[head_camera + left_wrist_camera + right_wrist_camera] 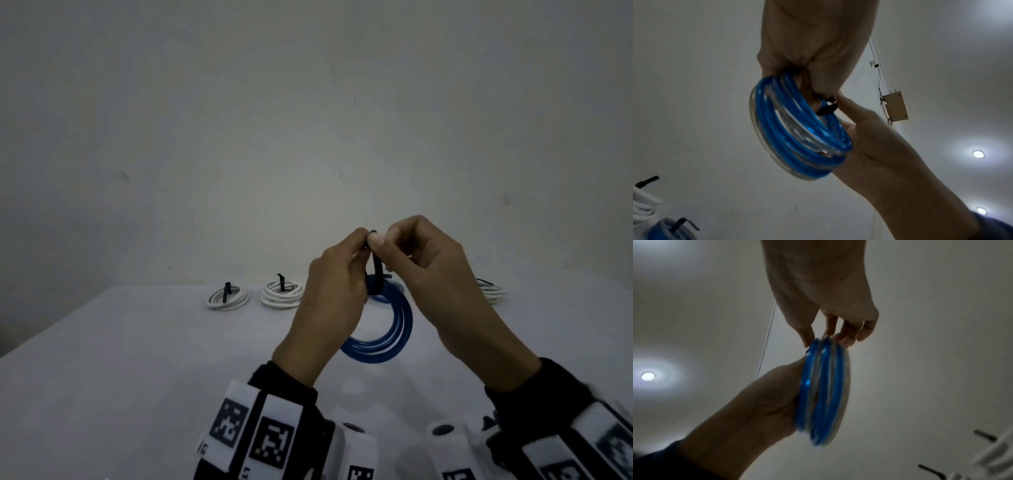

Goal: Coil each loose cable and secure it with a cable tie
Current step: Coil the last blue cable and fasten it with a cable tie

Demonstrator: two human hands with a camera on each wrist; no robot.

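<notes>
A blue cable coil hangs upright above the white table, held up between both hands. A black cable tie is wrapped round the top of the coil and stands up from it. My left hand grips the top of the coil beside the tie, fingers curled. My right hand pinches the tie's upper end between thumb and forefinger. In the left wrist view the tie crosses the blue coil between the two hands. The right wrist view shows the coil edge-on and blurred.
Along the table's far edge lie two tied white coils, a second blue coil partly hidden behind my hands, and another white coil at the right. A plain wall rises behind them.
</notes>
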